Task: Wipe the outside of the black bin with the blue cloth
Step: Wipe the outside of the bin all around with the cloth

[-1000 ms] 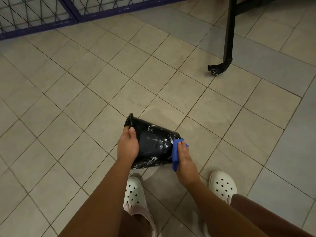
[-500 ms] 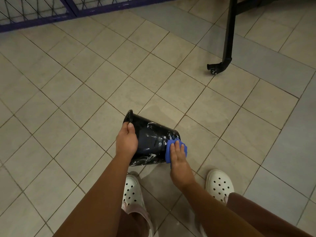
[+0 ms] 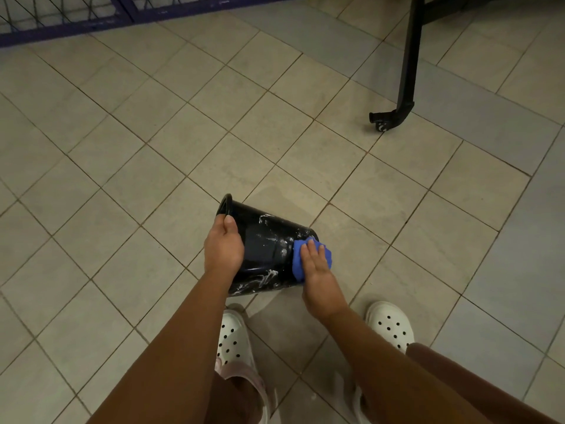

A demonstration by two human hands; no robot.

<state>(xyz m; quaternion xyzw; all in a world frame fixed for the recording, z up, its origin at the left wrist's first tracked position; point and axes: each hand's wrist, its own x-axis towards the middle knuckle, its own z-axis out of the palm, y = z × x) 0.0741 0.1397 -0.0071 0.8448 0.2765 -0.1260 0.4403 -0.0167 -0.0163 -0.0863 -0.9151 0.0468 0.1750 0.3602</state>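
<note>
The black bin (image 3: 265, 249) is tipped on its side above the tiled floor, its rim to the upper left and its base to the right, with white suds streaked over its wall. My left hand (image 3: 223, 247) grips it near the rim, thumb on top. My right hand (image 3: 316, 272) presses the bunched blue cloth (image 3: 298, 261) flat against the bin's base end, fingers spread over the cloth. The bin's inside is hidden from here.
White perforated clogs (image 3: 389, 324) stand just below the bin on beige floor tiles (image 3: 153, 179). A black frame leg with a caster (image 3: 383, 122) stands at the upper right. A purple wire fence (image 3: 76, 19) runs along the top left.
My right hand has turned from edge-on to flat on the cloth and slid it up across the bin's base end. The left hand has kept its grip near the rim.
</note>
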